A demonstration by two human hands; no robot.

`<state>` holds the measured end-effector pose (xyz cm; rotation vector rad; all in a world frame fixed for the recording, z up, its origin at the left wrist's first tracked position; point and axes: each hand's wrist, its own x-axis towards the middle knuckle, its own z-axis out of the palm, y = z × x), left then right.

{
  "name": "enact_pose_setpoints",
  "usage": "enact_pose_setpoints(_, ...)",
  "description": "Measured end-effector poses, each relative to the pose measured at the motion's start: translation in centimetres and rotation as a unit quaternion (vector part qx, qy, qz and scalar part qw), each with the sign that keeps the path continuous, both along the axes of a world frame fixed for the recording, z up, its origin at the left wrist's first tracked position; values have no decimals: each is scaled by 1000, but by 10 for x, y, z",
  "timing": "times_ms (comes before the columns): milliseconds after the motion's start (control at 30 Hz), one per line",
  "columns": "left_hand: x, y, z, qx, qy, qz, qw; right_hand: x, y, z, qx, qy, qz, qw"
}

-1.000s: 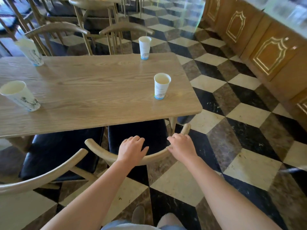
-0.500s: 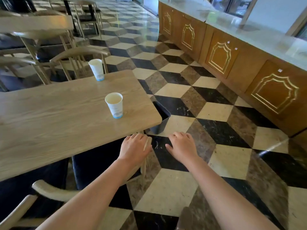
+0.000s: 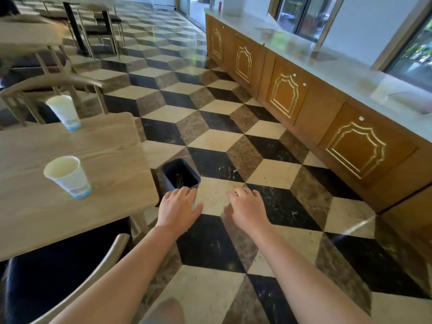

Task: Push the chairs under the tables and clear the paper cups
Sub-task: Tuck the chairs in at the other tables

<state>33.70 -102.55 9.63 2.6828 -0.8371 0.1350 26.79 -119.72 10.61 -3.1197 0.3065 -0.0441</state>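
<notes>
Wooden table (image 3: 105, 160), two paper cups (image 3: 67, 176), dark bin (image 3: 181, 175) beside left hand (image 3: 177, 209)

White blue-based cups (image 3: 67, 176), black-cream-brown cube-patterned floor (image 3: 233, 141).

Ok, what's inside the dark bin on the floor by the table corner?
The bin looks nearly empty, with only a faint glint near its bottom. No cups show inside. The left hand covers its near rim.

A dark bin (image 3: 181, 175) stands open on the checkered floor (image 3: 268, 174). Along the right runs a wooden counter (image 3: 287, 94) with gold-outlined panels and a pale glossy top. Windows (image 3: 411, 54) rise behind it.
</notes>
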Motion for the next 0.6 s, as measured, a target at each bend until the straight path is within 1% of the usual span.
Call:
enact_pose_setpoints(133, 28, -44, -5, 8, 8, 16, 1000, 25, -41, -5, 9, 6, 9, 1000)
enact_pose_setpoints(267, 69, -88, -17, 17, 10, 30, 999, 66, -81, -10, 24, 6, 21, 999)
enact_pose_setpoints(400, 127, -136, -29, 18, 16, 35, 999, 127, -124, -7, 8, 13, 36, 999)
enact_pose_setpoints(533, 196, -173, -21, 16, 32, 32, 999, 196, -166, 5, 8, 25, 45, 999)
enact_pose_setpoints(600, 229, -187, -16, 18, 26, 29, 999, 228, -181, 10, 5, 33, 50, 998)
